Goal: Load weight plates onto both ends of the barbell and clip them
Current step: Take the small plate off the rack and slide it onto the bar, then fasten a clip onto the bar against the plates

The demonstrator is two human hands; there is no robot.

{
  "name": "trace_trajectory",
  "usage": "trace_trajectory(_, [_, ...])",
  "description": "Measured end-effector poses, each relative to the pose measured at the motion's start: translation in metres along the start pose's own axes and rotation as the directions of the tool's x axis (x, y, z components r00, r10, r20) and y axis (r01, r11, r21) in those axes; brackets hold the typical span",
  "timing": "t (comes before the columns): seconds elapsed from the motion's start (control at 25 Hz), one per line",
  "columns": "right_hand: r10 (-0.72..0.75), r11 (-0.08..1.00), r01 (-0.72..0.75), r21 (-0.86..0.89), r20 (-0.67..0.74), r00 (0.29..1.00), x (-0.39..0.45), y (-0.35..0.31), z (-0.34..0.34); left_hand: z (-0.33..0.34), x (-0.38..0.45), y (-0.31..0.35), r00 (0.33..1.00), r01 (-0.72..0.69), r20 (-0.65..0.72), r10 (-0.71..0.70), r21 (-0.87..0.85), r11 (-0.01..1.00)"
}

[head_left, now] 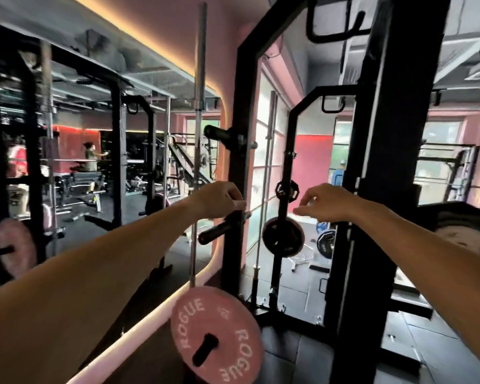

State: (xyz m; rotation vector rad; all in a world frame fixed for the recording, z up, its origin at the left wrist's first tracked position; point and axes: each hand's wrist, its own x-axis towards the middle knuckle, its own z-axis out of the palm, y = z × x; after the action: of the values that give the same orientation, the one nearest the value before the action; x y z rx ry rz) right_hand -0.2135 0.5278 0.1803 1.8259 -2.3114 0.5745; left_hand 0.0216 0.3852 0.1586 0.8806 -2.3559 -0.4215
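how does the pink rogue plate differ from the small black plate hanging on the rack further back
The pink plate is a solid disc with white ROGUE lettering; the black plate shows no readable lettering and seems to have grip cutouts. The pink one looks larger and hangs low near the floor; the black one hangs higher. Both are round and hang on rack pegs.

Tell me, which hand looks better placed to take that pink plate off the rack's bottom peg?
Probably the left hand: the pink plate hangs below it, left of the rack post. The right hand reaches out on the post's far side.
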Motion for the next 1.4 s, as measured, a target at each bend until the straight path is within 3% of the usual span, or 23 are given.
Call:
trace_trajectory(0.32, [0.055,0.992,-0.049,0.115,-0.050,0.997,0.053,-0.107,0.040,-0.081,0.010,-0.099,1.000,-0.022,-0.005,0.022,-0.039,0.999])
trace_trajectory(0.52, [0.104,0.983,-0.088,0.163,-0.089,0.991,0.103,-0.120,0.050,-0.081,0.051,-0.143,0.999,-0.004,-0.033,-0.001,-0.132,0.991])
trace_trajectory(0.68, [0.175,0.943,-0.122,0.311,-0.147,0.974,0.159,-0.115,0.066,-0.070,0.106,-0.176,0.997,0.004,-0.073,-0.023,-0.256,0.967])
trace_trajectory(0.88, [0.259,0.852,-0.132,0.507,-0.188,0.947,0.252,-0.110,0.065,-0.075,0.210,-0.203,0.989,0.086,-0.037,-0.146,-0.656,0.749])
trace_trajectory(1.12, [0.325,0.674,-0.155,0.722,-0.101,0.940,0.354,-0.100,0.055,-0.074,0.317,-0.196,0.997,0.038,-0.016,-0.081,-0.779,0.626])
trace_trajectory(1.4, [0.329,0.459,-0.136,0.878,-0.025,0.944,0.407,-0.116,0.064,-0.068,0.355,-0.181,0.970,0.139,0.209,0.127,-0.898,0.417])
